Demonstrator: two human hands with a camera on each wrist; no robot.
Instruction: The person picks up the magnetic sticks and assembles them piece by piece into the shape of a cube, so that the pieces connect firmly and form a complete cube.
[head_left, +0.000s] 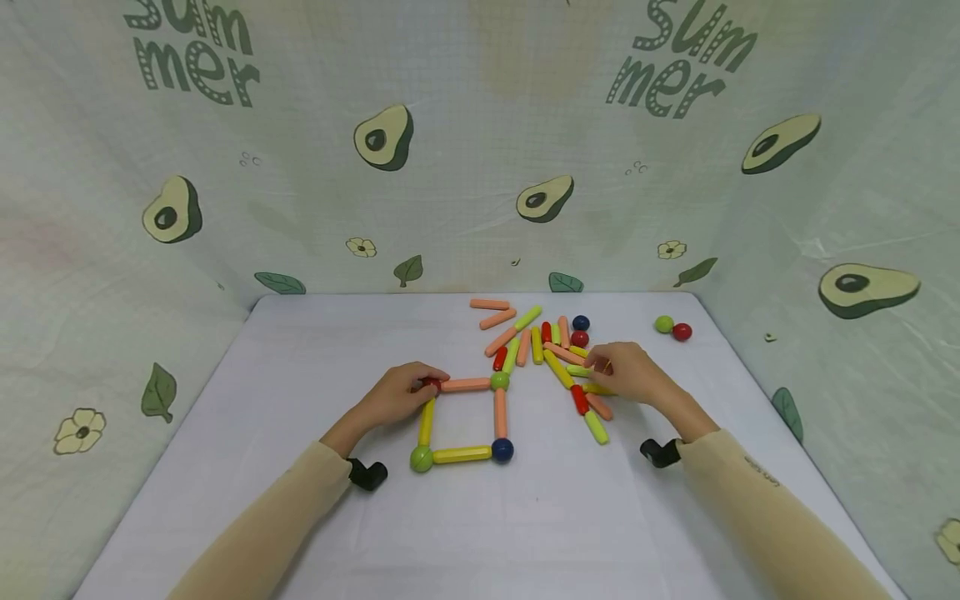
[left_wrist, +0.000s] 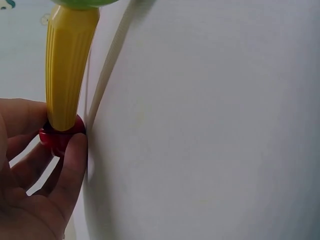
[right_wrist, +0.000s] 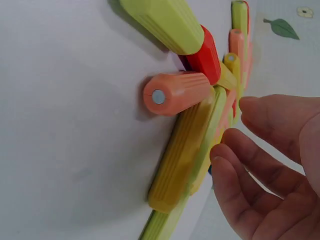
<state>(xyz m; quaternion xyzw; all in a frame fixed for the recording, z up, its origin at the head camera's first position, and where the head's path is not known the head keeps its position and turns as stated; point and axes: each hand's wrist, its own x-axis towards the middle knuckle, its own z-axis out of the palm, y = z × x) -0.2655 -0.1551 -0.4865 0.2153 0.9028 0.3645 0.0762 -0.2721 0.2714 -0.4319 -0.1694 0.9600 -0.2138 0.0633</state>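
Note:
My left hand (head_left: 396,393) pinches a red ball (left_wrist: 56,142) at the far left corner of a flat square. Ribbed rods form its sides: a yellow rod (left_wrist: 70,65) joins the red ball, another yellow rod (head_left: 462,455) lies along the near side, and salmon rods (head_left: 465,385) make the far and right sides. Green balls (head_left: 422,458) and a navy ball (head_left: 502,450) sit at the other corners. My right hand (head_left: 632,372) hovers at a loose rod pile, thumb and fingers apart around no rod. Closest below it lies a light green rod (head_left: 579,371).
The pile mixes yellow, red, salmon and light green rods; one salmon rod (right_wrist: 175,92) shows a metal disc at its end. Behind the pile are a navy ball (head_left: 581,322) and a red ball (head_left: 580,338). A green ball (head_left: 663,324) and red ball (head_left: 682,332) lie far right.

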